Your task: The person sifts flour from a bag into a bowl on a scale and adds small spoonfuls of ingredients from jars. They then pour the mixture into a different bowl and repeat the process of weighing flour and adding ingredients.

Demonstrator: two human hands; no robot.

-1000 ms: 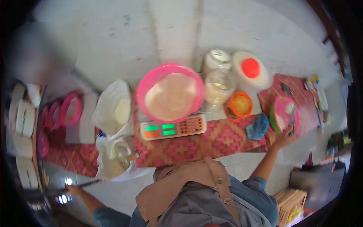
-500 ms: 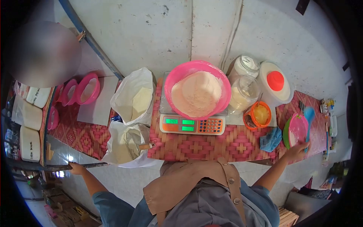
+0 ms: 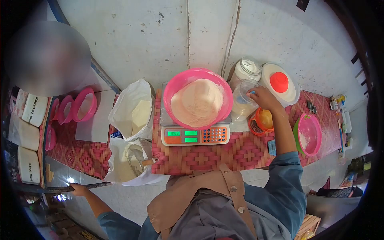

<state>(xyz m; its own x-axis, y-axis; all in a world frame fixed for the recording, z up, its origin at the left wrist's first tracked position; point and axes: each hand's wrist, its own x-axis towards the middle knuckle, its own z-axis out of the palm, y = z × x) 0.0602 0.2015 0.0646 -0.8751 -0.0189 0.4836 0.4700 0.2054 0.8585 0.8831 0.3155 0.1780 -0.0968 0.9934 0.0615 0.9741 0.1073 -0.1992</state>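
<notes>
My right hand (image 3: pixel 264 97) is closed on a blue spoon (image 3: pixel 251 93) at the mouth of a clear jar (image 3: pixel 242 107); the spoon's lower part reaches into the jar and shows only faintly. To its left a pink bowl (image 3: pixel 171 102) with a mound of flour (image 3: pixel 199 100) sits on a digital scale (image 3: pixel 195 136) with lit green displays. Just below the hand, my forearm partly covers an orange tub (image 3: pixel 256 122). My left hand (image 3: pixel 80 189) grips a dark rail (image 3: pixel 95 185) at the lower left, away from the bowl.
Two white sacks of powder, one (image 3: pixel 136 110) behind the other (image 3: pixel 128 168), stand left of the scale; a scoop handle (image 3: pixel 149 161) sticks out of the front one. A red-lidded tub (image 3: pixel 294 96) and a white-filled jar (image 3: pixel 247 70) stand behind. A pink bowl (image 3: pixel 317 140) lies right.
My right hand has carried the blue spoon left from beside the right-hand pink bowl to the clear jar and lowered it in. My left hand stays on the rail. The view has shifted slightly.
</notes>
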